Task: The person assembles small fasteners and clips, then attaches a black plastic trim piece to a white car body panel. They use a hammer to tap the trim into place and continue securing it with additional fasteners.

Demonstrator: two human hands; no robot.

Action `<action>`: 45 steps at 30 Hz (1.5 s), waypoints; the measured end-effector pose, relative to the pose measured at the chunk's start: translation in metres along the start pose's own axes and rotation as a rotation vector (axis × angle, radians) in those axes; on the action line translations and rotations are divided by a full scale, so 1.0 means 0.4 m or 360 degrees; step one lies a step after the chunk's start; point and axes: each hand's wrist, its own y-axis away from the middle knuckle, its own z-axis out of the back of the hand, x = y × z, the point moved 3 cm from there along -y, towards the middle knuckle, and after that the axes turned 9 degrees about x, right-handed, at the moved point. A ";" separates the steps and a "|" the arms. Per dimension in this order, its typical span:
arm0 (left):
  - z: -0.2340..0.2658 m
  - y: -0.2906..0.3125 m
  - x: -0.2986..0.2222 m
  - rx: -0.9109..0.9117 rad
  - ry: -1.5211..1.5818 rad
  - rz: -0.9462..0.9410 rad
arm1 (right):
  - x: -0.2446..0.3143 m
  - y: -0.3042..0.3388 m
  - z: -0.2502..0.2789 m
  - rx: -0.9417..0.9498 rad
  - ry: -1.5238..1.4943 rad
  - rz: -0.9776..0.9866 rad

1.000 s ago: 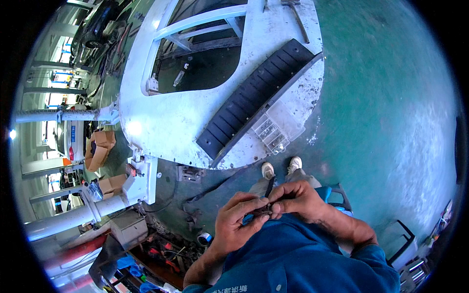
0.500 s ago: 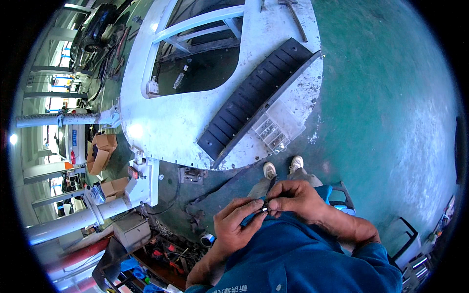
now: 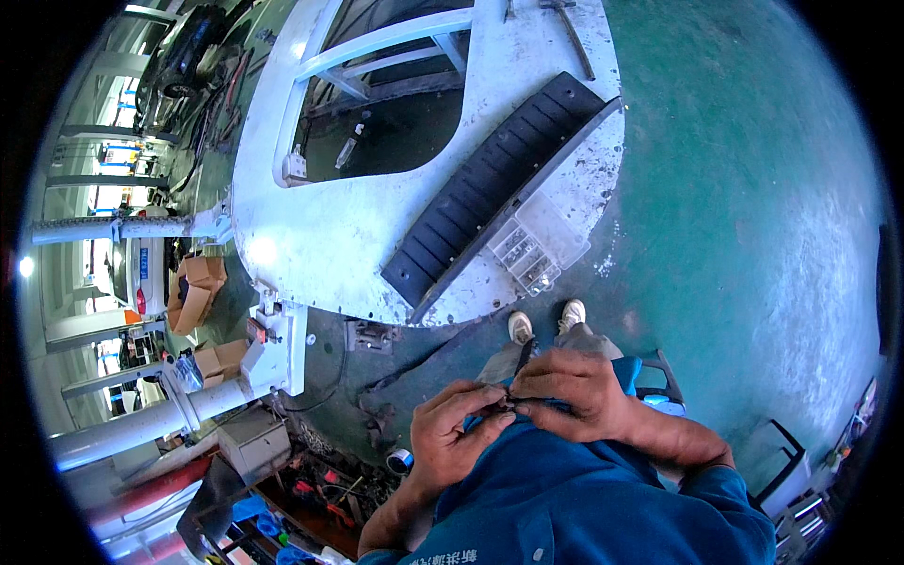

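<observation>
1. Big white platform (image 3: 330,226) in front of us.
2. Long black strip (image 3: 490,193) lying on it.
3. Clear case (image 3: 524,256) beside that.
4. Our left hand (image 3: 452,433) is pinched nearly closed; our right hand (image 3: 576,395) has fingers curled in, can't tell its grip.
5. Small dark piece (image 3: 508,404), between left thumb and fingers.

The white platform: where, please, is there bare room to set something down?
The white platform is barest between its opening, the black ribbed panel and the left rim; less room lies between the panel, right rim and transparent compartment box. It's crowded where box and panel lie close.
</observation>
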 end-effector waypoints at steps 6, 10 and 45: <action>-0.008 -0.007 -0.004 -0.0097 0.0004 0.0026 | -0.001 0.003 -0.006 -0.0002 0.0372 0.0189; -0.012 -0.013 -0.020 -0.0098 -0.0053 0.0048 | -0.005 0.008 -0.010 -0.0068 0.0450 0.0246; 0.004 0.017 0.047 -0.0120 0.0365 0.0457 | -0.013 -0.021 -0.009 0.0083 -0.0111 -0.0118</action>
